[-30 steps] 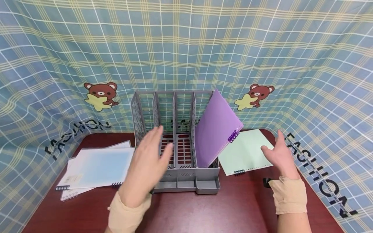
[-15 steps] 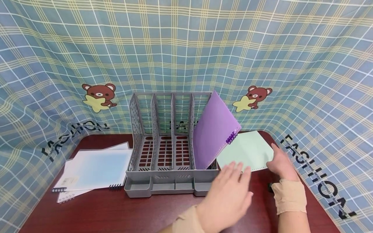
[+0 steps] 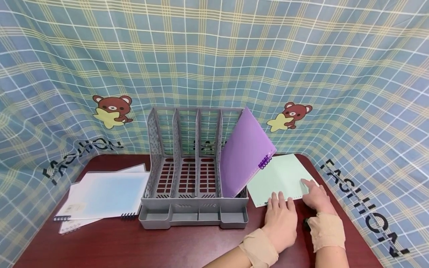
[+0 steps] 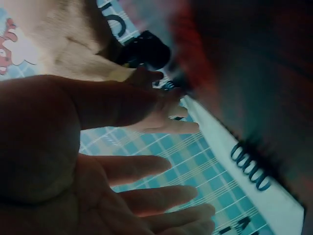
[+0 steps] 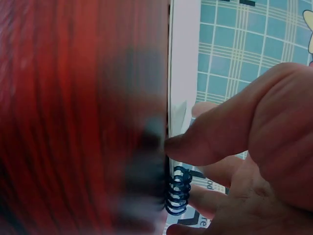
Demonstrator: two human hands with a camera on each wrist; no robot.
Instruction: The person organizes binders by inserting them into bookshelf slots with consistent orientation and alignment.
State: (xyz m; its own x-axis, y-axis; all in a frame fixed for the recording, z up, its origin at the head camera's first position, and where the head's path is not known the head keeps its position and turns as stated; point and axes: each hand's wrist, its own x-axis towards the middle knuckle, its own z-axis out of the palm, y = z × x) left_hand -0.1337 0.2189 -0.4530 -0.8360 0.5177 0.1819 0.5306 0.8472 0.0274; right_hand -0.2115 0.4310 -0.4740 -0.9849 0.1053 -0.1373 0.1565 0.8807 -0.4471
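Observation:
A pale green spiral notebook (image 3: 278, 178) lies flat on the table at the right; its dark coil (image 5: 178, 191) shows in the right wrist view. My left hand (image 3: 281, 223) reaches to the notebook's near edge with its fingers straight, fingertips over that edge and the coil there. At the near right corner, my right hand (image 3: 316, 197) has a finger extended over the cover. In the right wrist view its thumb (image 5: 205, 139) is at the notebook's edge, close to the coil. A purple spiral notebook (image 3: 244, 156) leans tilted in the rightmost compartment of the grey file organizer (image 3: 194, 203).
White and light blue spiral notebooks (image 3: 110, 193) lie overlapped on the left of the dark red table (image 3: 187, 245). Small trays line the organizer's front. A plaid curtain (image 3: 214, 56) encloses the back and sides. A small black object (image 3: 306, 224) sits by the right wrist.
My left hand has moved right, from over the organizer to the green notebook's near edge. The right hand has come down to the notebook's right corner. The notebooks have not visibly moved.

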